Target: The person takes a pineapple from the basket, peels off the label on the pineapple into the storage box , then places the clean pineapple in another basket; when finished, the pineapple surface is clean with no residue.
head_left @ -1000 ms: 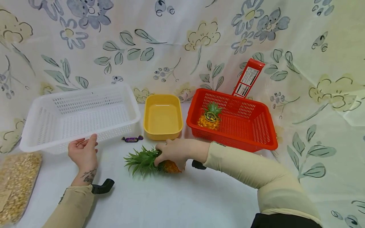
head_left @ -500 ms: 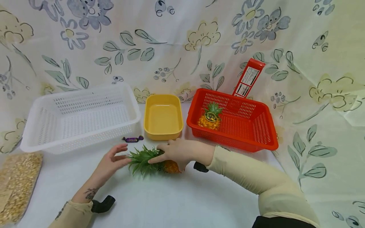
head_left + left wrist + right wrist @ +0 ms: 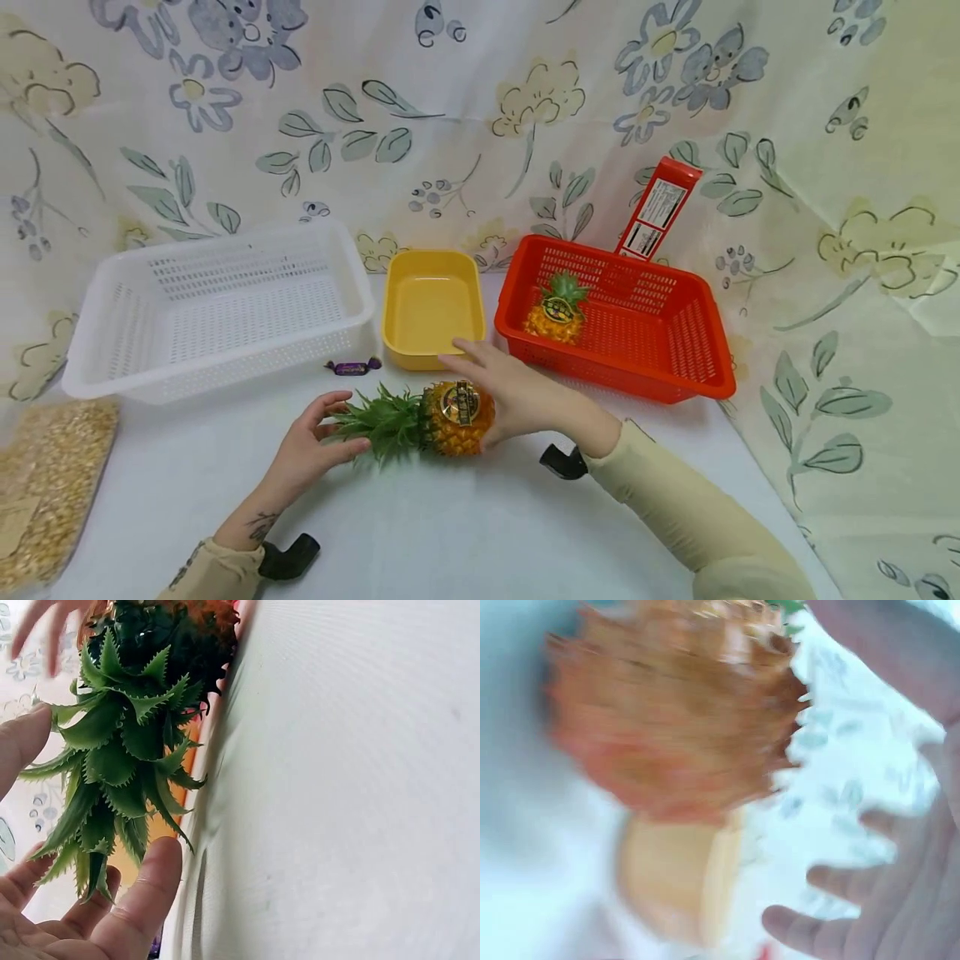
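Observation:
A pineapple (image 3: 459, 425) with a dark round label lies on its side on the white cloth, its green crown (image 3: 386, 422) pointing left. My left hand (image 3: 298, 458) is at the leaf tips, thumb and fingers apart on either side of them; in the left wrist view the leaves (image 3: 112, 761) hang between the spread fingers, and contact is hard to tell. Beside the fruit's right end is my right hand (image 3: 536, 398), fingers spread around that side. Blurred in the right wrist view, the pineapple body (image 3: 675, 712) appears apart from those fingers.
Behind stand a white basket (image 3: 225, 362), a yellow tub (image 3: 435, 361) and a red basket (image 3: 600, 367) holding another pineapple (image 3: 555, 321). A purple-wrapped candy (image 3: 352, 367) lies before the tub. A bag of corn kernels (image 3: 56, 475) lies at left. A red box (image 3: 658, 208) leans behind the red basket.
My left hand has left the white basket's rim and moved right to the pineapple's leaves. My right hand has let go of the pineapple and drawn right, uncovering its label.

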Demonstrator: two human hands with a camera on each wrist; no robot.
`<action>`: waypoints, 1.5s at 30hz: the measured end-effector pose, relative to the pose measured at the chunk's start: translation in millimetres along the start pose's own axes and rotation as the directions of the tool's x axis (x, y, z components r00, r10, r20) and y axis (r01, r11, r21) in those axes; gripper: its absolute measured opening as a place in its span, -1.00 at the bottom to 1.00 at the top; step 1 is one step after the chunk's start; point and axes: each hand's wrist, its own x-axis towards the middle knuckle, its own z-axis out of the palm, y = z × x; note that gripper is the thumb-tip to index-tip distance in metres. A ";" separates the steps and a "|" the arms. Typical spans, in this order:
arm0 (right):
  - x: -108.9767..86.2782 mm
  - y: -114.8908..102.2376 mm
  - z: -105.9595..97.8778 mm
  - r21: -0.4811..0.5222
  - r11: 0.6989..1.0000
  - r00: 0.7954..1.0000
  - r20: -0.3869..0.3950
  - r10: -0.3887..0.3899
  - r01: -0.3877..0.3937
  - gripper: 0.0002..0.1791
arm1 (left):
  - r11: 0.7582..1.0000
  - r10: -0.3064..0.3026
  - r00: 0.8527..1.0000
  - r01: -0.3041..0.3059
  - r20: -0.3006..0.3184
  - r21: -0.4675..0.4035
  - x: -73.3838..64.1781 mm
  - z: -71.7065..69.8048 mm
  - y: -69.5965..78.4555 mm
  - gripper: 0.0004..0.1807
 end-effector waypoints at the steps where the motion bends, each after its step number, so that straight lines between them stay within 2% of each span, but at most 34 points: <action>1: -7.9 5.6 5.2 0.140 0.989 0.997 -0.043 0.062 -0.055 0.35 | 1.000 -0.004 1.000 0.004 -0.001 -0.004 -0.4 0.5 0.3 -0.22; 2: -14.8 10.9 11.6 0.278 0.955 0.989 -0.068 0.132 -0.108 0.34 | 1.000 -0.009 1.000 0.009 -0.001 -0.005 -1.0 0.8 0.7 -0.22; 3: -20.8 15.2 19.1 0.406 0.900 0.975 -0.075 0.207 -0.160 0.33 | 1.000 -0.014 1.000 0.014 0.002 -0.007 -1.7 0.8 0.8 -0.21; 5: -28.8 21.6 34.8 0.617 0.748 0.942 -0.032 0.333 -0.244 0.29 | 1.000 -0.026 1.000 0.026 0.003 -0.011 -3.1 0.6 1.6 -0.20; 7: -31.4 23.9 49.0 0.754 0.589 0.914 0.037 0.403 -0.290 0.23 | 0.999 -0.031 1.000 0.031 -0.001 -0.017 -3.8 0.4 2.3 -0.20; 8: -31.0 23.5 54.1 0.792 0.534 0.908 0.061 0.414 -0.296 0.20 | 0.999 -0.032 0.999 0.032 -0.005 -0.019 -4.2 0.4 2.9 -0.20; 9: -30.2 22.5 58.1 0.820 0.494 0.909 0.075 0.411 -0.291 0.17 | 0.999 -0.031 0.999 0.030 -0.009 -0.022 -4.4 0.7 3.5 -0.21; 10: -28.8 21.4 61.5 0.840 0.467 0.913 0.077 0.400 -0.276 0.15 | 0.999 -0.026 1.000 0.026 -0.015 -0.029 -4.3 1.2 4.2 -0.21; 11: -27.1 20.4 64.4 0.852 0.457 0.920 0.067 0.387 -0.254 0.13 | 0.999 -0.022 1.000 0.021 -0.022 -0.036 -4.1 1.9 5.0 -0.22; 13: -23.9 17.9 68.3 0.858 0.467 0.927 0.028 0.373 -0.214 0.10 | 0.999 -0.009 0.999 0.008 -0.032 -0.047 -3.6 3.9 6.0 -0.23; 15: -21.0 16.4 70.8 0.856 0.482 0.926 -0.007 0.378 -0.190 0.06 | 0.999 0.002 0.999 -0.004 -0.042 -0.048 -2.4 6.1 6.3 -0.24; 23: -4.7 20.8 71.4 0.832 0.524 0.911 -0.056 0.407 -0.183 0.01 | 0.999 0.004 0.996 -0.007 -0.086 -0.033 5.7 4.3 2.8 -0.26; 30: 10.9 28.5 68.2 0.825 0.530 0.900 -0.064 0.432 -0.196 -0.01 | 1.000 -0.002 0.994 0.000 -0.112 -0.020 18.2 -2.0 1.6 -0.24; 36: 18.4 32.4 67.9 0.831 0.526 0.905 -0.069 0.420 -0.181 -0.02 | 0.999 -0.010 0.993 0.006 -0.121 -0.037 21.7 -4.8 2.5 -0.24; 40: 16.7 33.2 62.1 0.834 0.521 0.922 -0.035 0.385 -0.185 0.03 | 0.999 -0.016 0.992 0.011 -0.122 -0.043 22.5 -4.9 3.0 -0.25; 42: 13.6 33.4 53.3 0.807 0.555 0.931 -0.019 0.364 -0.201 0.05 | 0.999 -0.020 0.992 0.015 -0.121 -0.044 22.7 -4.8 3.2 -0.25; 45: 9.7 34.0 34.6 0.735 0.638 0.932 -0.022 0.361 -0.230 -0.02 | 0.999 -0.018 0.993 0.013 -0.117 -0.047 22.7 -5.0 2.9 -0.24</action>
